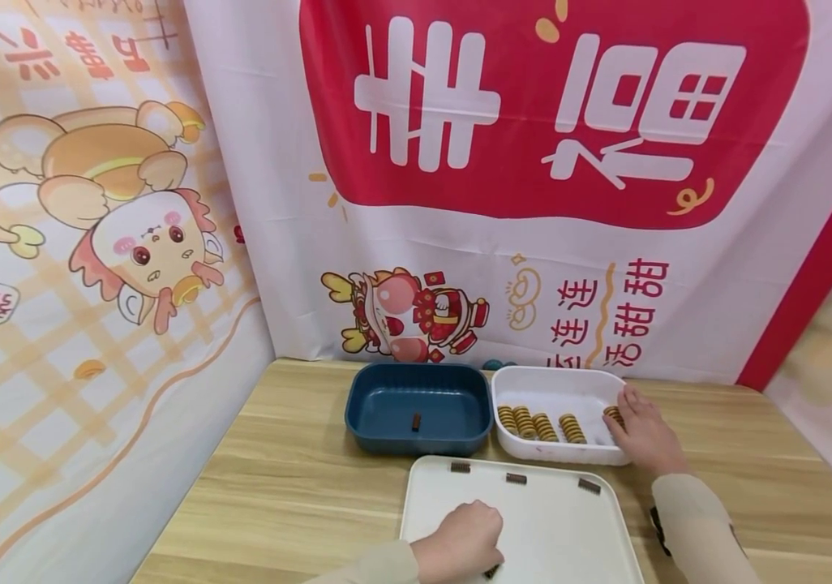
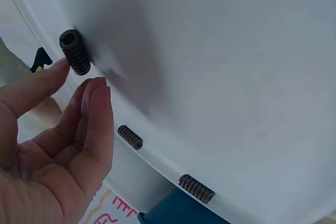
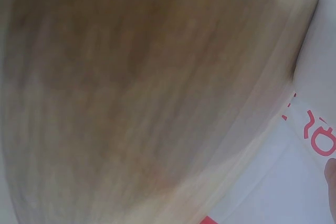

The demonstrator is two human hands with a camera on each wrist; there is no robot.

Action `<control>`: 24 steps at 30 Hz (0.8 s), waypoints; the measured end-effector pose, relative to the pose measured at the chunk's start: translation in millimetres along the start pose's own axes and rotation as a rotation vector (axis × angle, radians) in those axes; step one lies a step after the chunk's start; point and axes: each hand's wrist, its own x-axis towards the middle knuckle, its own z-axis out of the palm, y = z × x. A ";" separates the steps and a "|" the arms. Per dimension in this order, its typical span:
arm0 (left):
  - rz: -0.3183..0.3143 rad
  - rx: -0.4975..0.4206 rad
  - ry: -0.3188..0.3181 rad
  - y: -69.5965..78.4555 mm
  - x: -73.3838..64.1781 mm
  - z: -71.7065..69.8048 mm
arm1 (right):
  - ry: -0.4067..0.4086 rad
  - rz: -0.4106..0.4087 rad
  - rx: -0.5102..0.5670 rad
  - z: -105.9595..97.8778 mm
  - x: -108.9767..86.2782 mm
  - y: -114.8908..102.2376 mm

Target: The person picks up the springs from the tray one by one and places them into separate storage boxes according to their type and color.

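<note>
On the cream tray, my left hand holds a dark brown coil spring between thumb and fingertips; from the head view only its end shows under the hand. Similar springs lie along the tray's far edge: a left one, a middle one and a right one. My right hand reaches into the right end of the white box, its fingers around a yellow spring. Several more yellow springs lie in that box. The right wrist view barely catches a fingertip.
A dark blue box stands left of the white box, with one brown spring in it. Both boxes sit behind the tray on a wood-grain table. A printed cloth hangs along the table's back edge.
</note>
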 end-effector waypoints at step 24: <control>0.118 0.073 -0.057 2.3 5.1 7.3 | 0.014 -0.009 -0.018 1.1 0.1 0.8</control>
